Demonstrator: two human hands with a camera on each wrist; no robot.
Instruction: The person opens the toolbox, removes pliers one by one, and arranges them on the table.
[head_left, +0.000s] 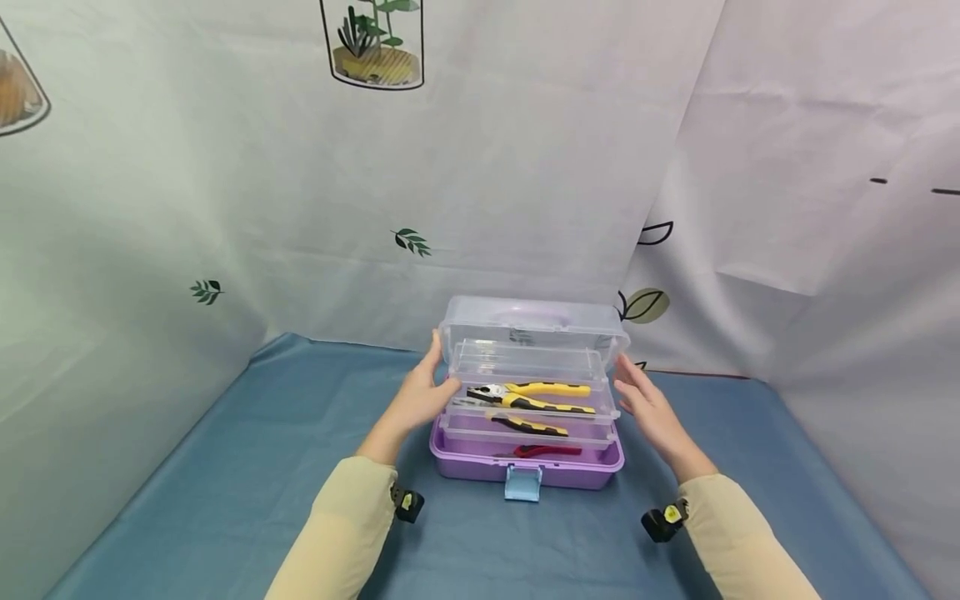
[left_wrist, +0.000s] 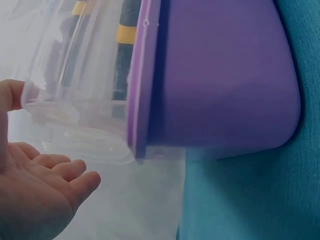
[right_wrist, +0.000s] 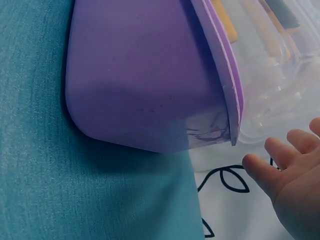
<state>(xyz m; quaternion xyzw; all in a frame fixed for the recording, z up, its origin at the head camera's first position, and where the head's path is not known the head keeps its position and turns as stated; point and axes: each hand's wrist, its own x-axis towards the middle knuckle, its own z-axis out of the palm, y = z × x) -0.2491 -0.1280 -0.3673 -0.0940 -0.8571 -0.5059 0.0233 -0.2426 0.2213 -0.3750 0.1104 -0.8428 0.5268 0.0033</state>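
Observation:
A purple toolbox (head_left: 450, 468) stands with its clear lid (head_left: 480, 312) raised and its clear trays (head_left: 480, 360) spread in steps. Pliers (head_left: 551, 406) with yellow-and-black handles lie in one tray. Below them shows another yellow-and-black handle (head_left: 528, 427), and a red-handled tool (head_left: 549, 451) is in the base. My left hand (head_left: 416, 398) is at the box's left side; its thumb (left_wrist: 12, 92) is right at a tray corner, with the other fingers loosely extended under it. Beside the right side, my right hand (head_left: 654, 417) has its fingers (right_wrist: 262, 172) extended close to the clear plastic.
A light-blue latch (head_left: 522, 483) hangs down at the box's front. Blue cloth (head_left: 300, 467) covers the table. Pale fabric (head_left: 525, 183) with leaf prints rises right behind the lid and along both sides. Small black cameras (head_left: 408, 505) are strapped to both wrists.

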